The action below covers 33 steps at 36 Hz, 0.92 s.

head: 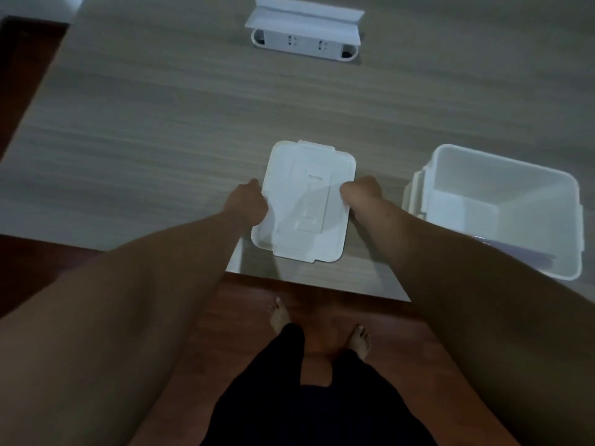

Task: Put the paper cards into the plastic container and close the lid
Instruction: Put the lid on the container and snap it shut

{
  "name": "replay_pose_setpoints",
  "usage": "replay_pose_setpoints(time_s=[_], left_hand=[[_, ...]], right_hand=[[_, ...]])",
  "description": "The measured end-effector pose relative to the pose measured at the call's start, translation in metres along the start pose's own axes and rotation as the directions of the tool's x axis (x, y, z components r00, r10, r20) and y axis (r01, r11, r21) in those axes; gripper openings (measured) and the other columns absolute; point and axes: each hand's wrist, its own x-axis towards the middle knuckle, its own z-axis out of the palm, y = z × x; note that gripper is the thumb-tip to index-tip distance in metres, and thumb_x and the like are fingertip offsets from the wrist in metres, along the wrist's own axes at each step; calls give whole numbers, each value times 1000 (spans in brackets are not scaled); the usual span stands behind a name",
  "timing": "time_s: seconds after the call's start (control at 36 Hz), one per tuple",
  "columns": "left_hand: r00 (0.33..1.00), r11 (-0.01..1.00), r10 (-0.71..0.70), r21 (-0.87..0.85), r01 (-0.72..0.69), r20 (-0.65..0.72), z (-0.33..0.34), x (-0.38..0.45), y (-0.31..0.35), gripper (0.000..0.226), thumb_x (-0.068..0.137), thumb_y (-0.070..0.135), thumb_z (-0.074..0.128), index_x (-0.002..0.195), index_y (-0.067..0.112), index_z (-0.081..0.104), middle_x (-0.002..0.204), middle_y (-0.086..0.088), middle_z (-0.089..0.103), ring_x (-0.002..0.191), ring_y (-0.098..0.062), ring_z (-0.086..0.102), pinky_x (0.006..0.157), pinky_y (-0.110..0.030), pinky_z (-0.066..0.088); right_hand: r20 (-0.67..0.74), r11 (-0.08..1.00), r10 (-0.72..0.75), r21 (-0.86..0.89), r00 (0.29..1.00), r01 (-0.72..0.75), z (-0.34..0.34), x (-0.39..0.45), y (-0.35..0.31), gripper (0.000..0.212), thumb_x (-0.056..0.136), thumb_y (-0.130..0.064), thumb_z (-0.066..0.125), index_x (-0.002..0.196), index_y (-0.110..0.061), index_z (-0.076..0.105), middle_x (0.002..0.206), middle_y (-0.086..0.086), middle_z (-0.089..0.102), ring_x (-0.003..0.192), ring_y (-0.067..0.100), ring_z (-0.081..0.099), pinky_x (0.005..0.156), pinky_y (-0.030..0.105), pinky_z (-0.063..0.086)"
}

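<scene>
A white plastic lid [306,201] lies near the front edge of the grey wood-grain table [161,140]. My left hand [248,201] grips its left edge and my right hand [360,193] grips its right edge, fingers curled around the rim. To the right stands the open white plastic container [502,175], with pale purple paper cards [495,249] lying at its near bottom side. The fingertips of both hands are hidden under the lid's edges.
A white power-socket box [304,40] with its flap raised is set into the far middle of the table. The table's front edge runs just behind the lid. Below it are brown floorboards and my bare feet [322,326].
</scene>
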Motion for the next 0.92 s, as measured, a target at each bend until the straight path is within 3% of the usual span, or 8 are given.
replay_pose_setpoints(time_s=[0.06,0.22,0.31,0.44,0.56,0.72,0.86,0.92], left_hand=[[1000,1000,8,-23,-9,-20,1,3,-3,24,92,18,47,110,3,52,115,-22,64,107,-42,61,84,-40,46],[996,986,73,-149,-80,-55,-28,10,4,14,92,21,51,95,9,56,100,-15,67,82,-27,56,70,-32,41],[989,974,111,-189,-128,-98,-51,11,20,11,91,24,53,87,14,55,93,-9,66,81,-25,57,68,-30,39],[943,936,247,-198,-292,-223,-92,-3,75,25,94,23,47,110,10,61,108,-15,68,100,-33,62,78,-32,44],[832,874,423,-80,-479,-359,-109,-26,123,35,96,18,43,127,11,55,127,-16,58,114,-33,56,96,-41,46],[549,624,761,161,-765,-345,-115,-66,195,61,62,-9,49,119,9,63,127,-10,62,118,-31,57,100,-41,47],[387,477,869,312,-822,-307,-91,-99,261,39,68,10,69,106,11,71,112,-6,72,106,-26,66,91,-38,48],[404,506,820,182,-843,-405,-77,-111,284,26,72,5,69,98,9,75,102,-9,76,98,-27,70,87,-36,51]], right_hand=[[18,993,47,111,999,-49,2,1,-2,16,66,-11,51,78,-6,59,84,11,66,78,33,67,72,39,58],[-1,968,55,243,999,-53,-21,0,-29,39,79,-7,49,116,-2,61,111,14,67,92,31,67,78,34,55],[-49,957,5,290,999,9,-45,-6,-46,38,78,-6,50,114,0,61,111,14,67,84,28,64,64,30,50],[-121,893,2,446,993,53,-111,-9,-71,32,76,-3,55,105,1,66,103,17,71,82,31,70,72,38,58],[-162,748,21,658,986,92,-173,-14,-75,25,77,5,54,97,0,68,93,19,72,75,32,72,66,56,60],[-200,544,37,826,979,148,-268,-22,-51,24,82,9,47,73,-8,61,83,14,72,67,27,71,45,44,58],[-193,473,-6,864,981,173,-319,-33,-13,23,86,9,48,98,-3,64,90,16,72,72,28,71,41,39,56],[-175,447,-37,877,984,173,-332,-36,3,25,88,7,51,109,-1,61,96,18,70,77,30,70,48,40,58]])
